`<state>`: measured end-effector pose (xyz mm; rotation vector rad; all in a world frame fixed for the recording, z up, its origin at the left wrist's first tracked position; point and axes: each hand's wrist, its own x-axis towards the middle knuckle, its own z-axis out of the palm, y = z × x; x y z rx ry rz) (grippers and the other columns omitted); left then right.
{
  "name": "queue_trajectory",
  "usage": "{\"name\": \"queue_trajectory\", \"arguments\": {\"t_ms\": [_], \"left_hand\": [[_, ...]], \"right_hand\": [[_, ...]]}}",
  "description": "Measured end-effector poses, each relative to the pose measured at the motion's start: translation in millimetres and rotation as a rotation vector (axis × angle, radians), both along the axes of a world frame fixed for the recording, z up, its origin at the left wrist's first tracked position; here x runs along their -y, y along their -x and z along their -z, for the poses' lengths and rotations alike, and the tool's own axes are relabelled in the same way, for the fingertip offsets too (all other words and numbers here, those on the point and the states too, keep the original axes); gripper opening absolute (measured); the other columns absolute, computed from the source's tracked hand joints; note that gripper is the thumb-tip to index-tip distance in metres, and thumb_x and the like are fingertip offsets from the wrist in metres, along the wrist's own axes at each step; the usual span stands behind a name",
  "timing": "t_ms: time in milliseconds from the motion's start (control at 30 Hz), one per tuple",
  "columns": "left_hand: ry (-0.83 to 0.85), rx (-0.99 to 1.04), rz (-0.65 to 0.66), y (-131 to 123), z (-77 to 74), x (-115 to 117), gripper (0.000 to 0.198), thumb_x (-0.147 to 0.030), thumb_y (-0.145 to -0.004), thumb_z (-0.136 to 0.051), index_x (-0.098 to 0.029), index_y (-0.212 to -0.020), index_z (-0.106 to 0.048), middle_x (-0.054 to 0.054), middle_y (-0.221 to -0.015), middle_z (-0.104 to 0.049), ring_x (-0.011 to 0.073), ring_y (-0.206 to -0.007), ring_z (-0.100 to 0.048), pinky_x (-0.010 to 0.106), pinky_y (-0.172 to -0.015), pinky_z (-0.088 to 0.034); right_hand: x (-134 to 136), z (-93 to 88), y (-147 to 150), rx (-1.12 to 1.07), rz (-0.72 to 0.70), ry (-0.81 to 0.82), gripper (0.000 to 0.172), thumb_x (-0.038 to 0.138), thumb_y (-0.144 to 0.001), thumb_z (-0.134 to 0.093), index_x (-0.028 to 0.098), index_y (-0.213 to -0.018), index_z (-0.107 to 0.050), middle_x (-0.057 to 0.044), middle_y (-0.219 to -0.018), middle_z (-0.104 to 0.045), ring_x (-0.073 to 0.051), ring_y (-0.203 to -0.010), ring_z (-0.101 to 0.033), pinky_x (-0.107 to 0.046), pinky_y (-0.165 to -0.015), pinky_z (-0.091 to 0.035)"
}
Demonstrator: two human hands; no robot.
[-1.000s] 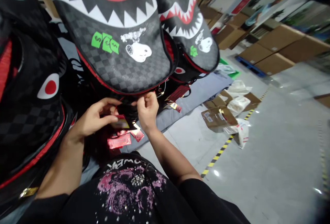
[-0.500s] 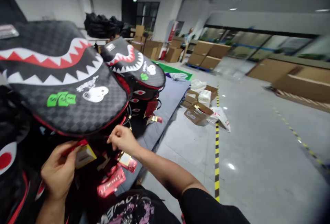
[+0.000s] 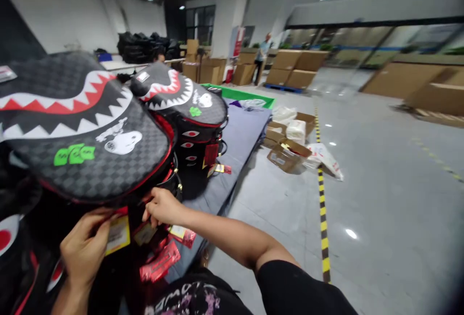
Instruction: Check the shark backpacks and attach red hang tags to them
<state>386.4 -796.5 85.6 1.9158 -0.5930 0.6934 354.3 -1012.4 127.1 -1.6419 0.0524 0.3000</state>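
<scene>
Midway through tag handling on the near shark-mouth backpack (image 3: 90,160), judging by the layout. Already hanging under its front flap: red foil tags (image 3: 161,262), plus a smaller dark tag (image 3: 145,233) between the hands. Not yet let go: yellow hang tag (image 3: 118,233), pinched flat between thumb and fingers of the left hand (image 3: 85,252), just below the flap's red-piped rim, sticking out past the fingertips toward the right hand. Right hand (image 3: 163,207) curled closed, fingertips tucked at the flap's lower edge, near the yellow tag but not touching it; contents of that pinch hidden. Cord or fastening too dark to make out, so attached or loose: cannot tell. Behind, second shark-mouth backpack (image 3: 184,102) on grey mat (image 3: 242,131), own red tags dangling. Opened cardboard boxes (image 3: 286,155) on floor, well apart.
</scene>
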Motion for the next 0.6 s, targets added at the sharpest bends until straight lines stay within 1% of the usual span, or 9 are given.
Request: {"name": "queue_trajectory", "arguments": {"t_ms": [33, 100, 133, 167, 267, 333, 400, 500, 600], "left_hand": [[0.009, 0.036, 0.019, 2.0, -5.3, 3.7, 0.007, -0.021, -0.081, -0.067, -0.028, -0.083, -0.068, -0.005, -0.091, -0.071, 0.0194, -0.081, -0.069, 0.037, -0.071, -0.058], [0.009, 0.096, 0.049, 2.4, -13.3, 7.1, 0.009, -0.016, -0.084, -0.063, -0.022, -0.081, -0.069, 0.000, -0.090, -0.071, 0.0166, -0.082, -0.069, 0.032, -0.074, -0.056], [-0.012, 0.121, 0.037, 1.5, -15.8, 6.5, 0.012, -0.015, -0.086, -0.061, -0.021, -0.082, -0.071, 0.001, -0.091, -0.071, 0.0162, -0.085, -0.068, 0.031, -0.077, -0.055], [-0.047, 0.156, 0.000, 0.4, -17.4, 4.9, 0.014, -0.014, -0.087, -0.061, -0.021, -0.084, -0.072, 0.002, -0.092, -0.071, 0.0172, -0.090, -0.067, 0.033, -0.081, -0.053], [-0.188, 0.248, -0.131, -1.2, -17.4, -2.4, 0.013, -0.018, -0.086, -0.066, -0.026, -0.085, -0.076, 0.004, -0.096, -0.072, 0.0226, -0.102, -0.061, 0.040, -0.090, -0.046], [-0.230, 0.264, -0.146, -0.3, -14.8, -5.3, 0.012, -0.018, -0.085, -0.068, -0.026, -0.088, -0.076, 0.003, -0.094, -0.074, 0.0220, -0.097, -0.060, 0.040, -0.087, -0.044], [-0.184, 0.249, -0.058, 0.9, -11.7, -5.2, 0.015, -0.014, -0.087, -0.064, -0.024, -0.091, -0.074, 0.002, -0.091, -0.075, 0.0179, -0.087, -0.062, 0.034, -0.080, -0.046], [-0.023, 0.204, 0.103, 0.9, -8.5, -1.6, 0.018, -0.009, -0.090, -0.057, -0.020, -0.093, -0.071, 0.002, -0.088, -0.076, 0.0124, -0.077, -0.066, 0.026, -0.071, -0.049], [0.034, 0.155, 0.073, -1.9, -7.0, 1.3, 0.010, -0.016, -0.090, -0.062, -0.020, -0.087, -0.071, 0.000, -0.077, -0.074, 0.0113, -0.067, -0.064, 0.024, -0.064, -0.049]], "right_hand": [[-1.5, -0.6, -0.8, -0.056, -0.026, 0.011, 0.022, 0.001, -0.078, -0.046, 0.018, -0.090, -0.053, 0.008, -0.056, -0.063, -0.007, -0.035, -0.053, -0.015, -0.036, -0.040], [-4.7, -4.0, -2.8, -0.169, -0.088, 0.005, 0.010, 0.008, -0.079, -0.052, 0.017, -0.082, -0.055, 0.005, -0.058, -0.066, -0.007, -0.035, -0.052, -0.016, -0.035, -0.037], [-6.3, -6.4, -4.2, -0.192, -0.102, -0.026, 0.004, 0.013, -0.080, -0.056, 0.017, -0.080, -0.056, 0.003, -0.061, -0.067, -0.007, -0.038, -0.052, -0.016, -0.036, -0.037], [-8.0, -9.0, -5.8, -0.190, -0.110, -0.068, 0.004, 0.019, -0.079, -0.061, 0.017, -0.079, -0.058, 0.002, -0.066, -0.069, -0.007, -0.042, -0.054, -0.015, -0.039, -0.038], [-15.8, -15.1, -10.9, -0.150, -0.126, -0.165, 0.024, 0.032, -0.067, -0.078, 0.017, -0.074, -0.061, 0.004, -0.065, -0.064, -0.005, -0.051, -0.051, -0.014, -0.043, -0.034], [-24.7, -16.0, -13.5, -0.132, -0.110, -0.216, 0.030, 0.036, -0.061, -0.084, 0.017, -0.071, -0.062, 0.006, -0.057, -0.055, -0.004, -0.050, -0.043, -0.014, -0.043, -0.029], [-36.3, -13.1, -15.5, -0.064, -0.009, -0.283, 0.033, 0.039, -0.058, -0.085, 0.017, -0.071, -0.064, 0.006, -0.058, -0.053, -0.005, -0.051, -0.041, -0.016, -0.043, -0.027], [-54.4, -2.9, -18.7, 0.067, 0.191, -0.329, 0.033, 0.040, -0.057, -0.085, 0.017, -0.072, -0.066, 0.004, -0.063, -0.057, -0.006, -0.053, -0.042, -0.018, -0.044, -0.028], [-68.7, 9.1, -22.1, 0.172, 0.346, -0.255, 0.028, 0.038, -0.061, -0.083, 0.017, -0.074, -0.069, 0.001, -0.069, -0.062, -0.008, -0.058, -0.047, -0.019, -0.046, -0.031]]}}
